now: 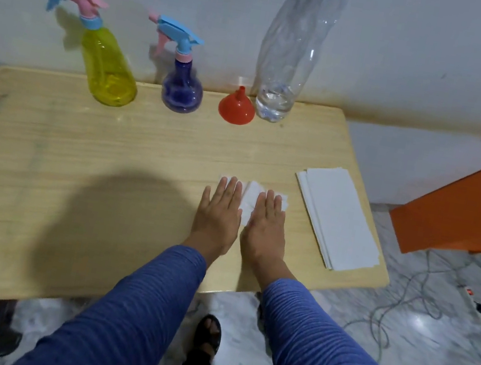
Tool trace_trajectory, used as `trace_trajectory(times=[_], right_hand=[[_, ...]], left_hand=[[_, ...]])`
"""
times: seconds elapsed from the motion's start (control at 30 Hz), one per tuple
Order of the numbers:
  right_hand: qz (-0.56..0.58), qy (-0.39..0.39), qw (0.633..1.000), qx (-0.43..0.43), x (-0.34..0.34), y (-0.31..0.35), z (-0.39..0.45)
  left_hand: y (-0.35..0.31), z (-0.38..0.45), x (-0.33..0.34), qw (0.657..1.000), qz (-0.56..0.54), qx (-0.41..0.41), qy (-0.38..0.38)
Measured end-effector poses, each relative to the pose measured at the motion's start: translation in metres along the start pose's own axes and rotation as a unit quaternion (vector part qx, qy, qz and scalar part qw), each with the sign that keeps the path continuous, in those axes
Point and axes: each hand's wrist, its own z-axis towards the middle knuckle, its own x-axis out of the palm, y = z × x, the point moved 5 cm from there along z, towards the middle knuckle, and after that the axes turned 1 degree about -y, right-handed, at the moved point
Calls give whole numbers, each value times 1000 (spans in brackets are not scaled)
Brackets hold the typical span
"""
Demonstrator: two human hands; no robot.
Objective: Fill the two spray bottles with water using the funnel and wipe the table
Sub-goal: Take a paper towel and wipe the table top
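the wooden table (46, 148) takes up most of the view, pushed right against the white wall (419, 37), and i'd guess that's why all the filling gear is lined up along the far edge, out of the way of wiping. biggest thing back there is the clear plastic bottle (289, 62), far right of the row, with only a little water left at the bottom. at the far left is the yellow spray bottle (108, 69) with a pink and blue trigger head, then the shorter purple spray bottle (182, 88), both with heads screwed on, so filling looks done to me. the red funnel (237, 107) sits mouth down between the purple one and the clear bottle, touching neither as far as i can tell.

near right there's a stack of white tissues (338, 219), spare wipes probably, kept just beside the working spot.

now the hands: left hand (218, 210) and right hand (264, 223) are side by side, palms down, fingers straight and flat, pressing one white tissue (251, 195) onto the tabletop. nothing's gripped, just pressed. looks like the wiping stage.
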Motion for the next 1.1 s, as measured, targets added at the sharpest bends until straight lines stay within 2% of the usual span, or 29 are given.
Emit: trace_trajectory(times=[0.2, 0.33, 0.5, 0.63, 0.7, 0.8, 0.87, 0.97, 1.1], right_hand=[[-12, 9, 999, -46, 32, 75, -22], [-11, 22, 995, -93, 59, 144, -36], [-21, 26, 984, -174, 93, 235, -61], [-23, 57, 972, -227, 122, 298, -87], [-2, 37, 966, -256, 133, 322, -101], [-20, 34, 966, -255, 137, 332, -115], [-35, 57, 957, -281, 139, 327, -123], [-27, 34, 955, -294, 133, 314, -132], [-36, 40, 956, -287, 128, 284, -140]], left_hand=[[71, -51, -11, 1000, 13, -15, 1], [140, -89, -25, 997, 22, -78, 4], [223, -143, -38, 985, 46, -158, 47], [276, -195, -49, 973, 40, -219, 56], [292, -218, -51, 970, 38, -235, 48], [301, -238, -49, 966, 36, -251, 42], [298, -244, -45, 964, 30, -262, 38], [285, -248, -41, 965, 33, -259, 33], [260, -248, -36, 967, 26, -251, 35]])
